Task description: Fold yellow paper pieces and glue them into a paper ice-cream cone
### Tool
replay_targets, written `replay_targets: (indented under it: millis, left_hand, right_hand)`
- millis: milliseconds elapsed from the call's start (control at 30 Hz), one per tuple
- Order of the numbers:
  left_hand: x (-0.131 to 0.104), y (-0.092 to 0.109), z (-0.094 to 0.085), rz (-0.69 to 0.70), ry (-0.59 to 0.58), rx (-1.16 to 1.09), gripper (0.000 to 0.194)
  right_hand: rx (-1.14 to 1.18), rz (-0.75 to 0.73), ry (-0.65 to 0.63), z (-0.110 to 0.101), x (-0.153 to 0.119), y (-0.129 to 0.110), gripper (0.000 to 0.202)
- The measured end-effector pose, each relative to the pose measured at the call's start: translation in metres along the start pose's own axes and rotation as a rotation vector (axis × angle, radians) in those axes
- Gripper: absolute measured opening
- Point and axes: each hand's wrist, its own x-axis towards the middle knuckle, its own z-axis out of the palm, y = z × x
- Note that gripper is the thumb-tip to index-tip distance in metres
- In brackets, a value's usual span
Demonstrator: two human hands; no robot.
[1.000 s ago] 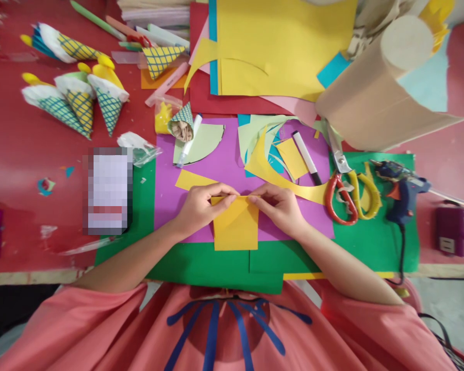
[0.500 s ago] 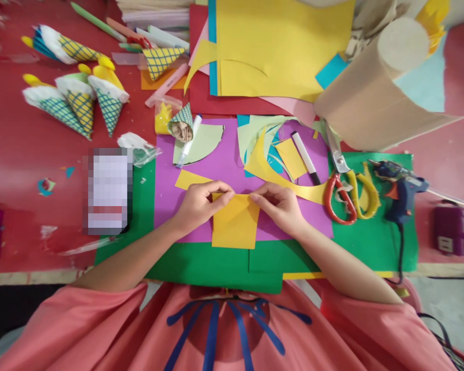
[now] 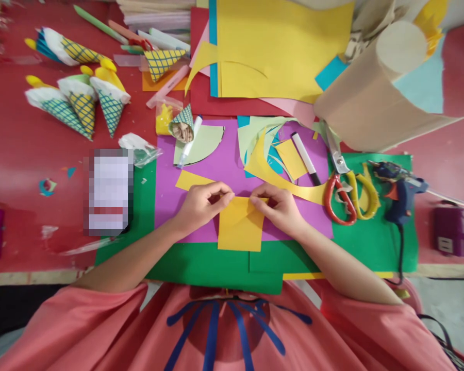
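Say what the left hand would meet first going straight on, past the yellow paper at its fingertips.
Probably the right hand, facing the left hand across a small gap at the top edge of the yellow paper, though depth is hard to judge.

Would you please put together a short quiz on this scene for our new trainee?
1. Short answer: what are the left hand and right hand touching along its top edge?
2. True or false: the glue gun lies to the right of the scissors.
3. Fill the gap: along its near edge, the purple sheet overlaps the ____.

Key:
1. A piece of yellow paper.
2. True.
3. Green sheet.
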Motion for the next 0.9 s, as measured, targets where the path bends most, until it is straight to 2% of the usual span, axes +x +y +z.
replay_targets:
  millis: [233,567,767,900]
  left_hand:
    - [-0.005,0.001,0.01,0.137,-0.08,0.114,0.018]
    - [-0.005,-0.003,0.015,0.23,-0.053,0.175,0.013]
    - [-0.006,-0.002,0.012,0.213,-0.075,0.155,0.011]
    - [-0.002,0.0,0.003,0.102,-0.032,0.076,0.014]
  right_hand:
    - [-0.009,-0.02,-0.116,0.007,-0.002,0.0,0.008]
    - [-0.103,-0.108,-0.163,0.008,-0.002,0.004,0.009]
    - [-0.09,-0.091,-0.154,0.007,-0.002,0.003,0.007]
    - [-0.009,-0.048,-0.12,0.001,0.0,0.0,0.005]
